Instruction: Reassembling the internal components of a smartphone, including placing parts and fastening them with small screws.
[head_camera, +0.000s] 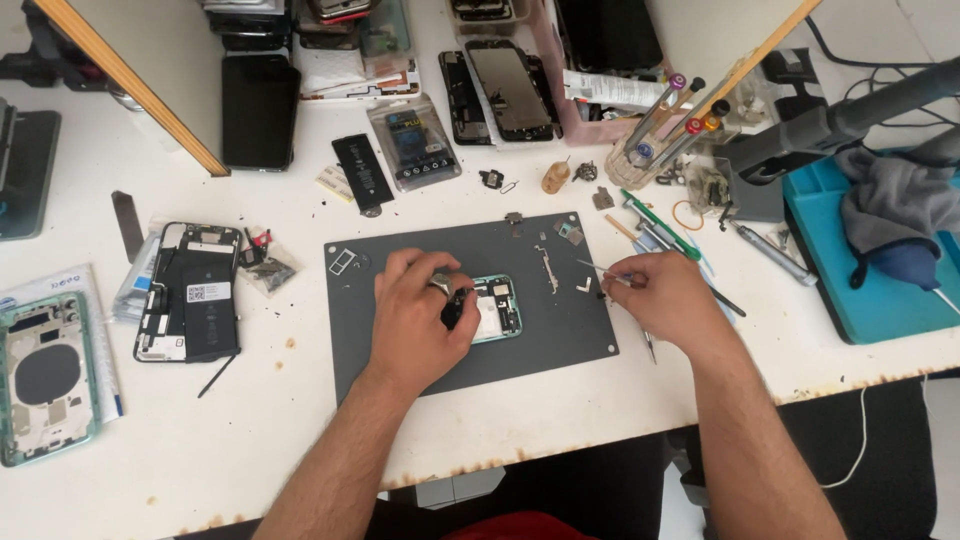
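A person sits at a white workbench, seen from above, both bare forearms reaching onto a dark grey rubber mat (560, 330) that lies flat in the middle of the bench.

On the mat, just left of its centre, lies an opened phone shell (497, 310) with a pale green rim, its inside facing up, showing metal plates and small parts. Its long axis runs roughly left to right across the mat. The left hand (420, 315) rests on the left end of the shell, covering about half of it, fingers curled down to pin it; a small dark part sits under the fingertips, too small to make out.

The right hand (665, 295) rests on the right part of the mat, clear of the shell. Its fingers are pinched shut on thin metal tweezers (600, 270), whose tips point left, toward the shell. So the shell lies to the left of the tweezer tips, with a strip of bare mat between them, and the left hand is the nearer one, already touching it.

Between shell and tweezers, on the mat, lie small silver brackets (547, 268), thin and stamped.

Left of the mat, another opened phone (190, 292) lies with its black battery showing. Beyond the mat's far right corner stands a clear holder of screwdrivers (665, 130) with coloured caps. To the right of the mat sits a blue tray (850, 290) holding a grey cloth.
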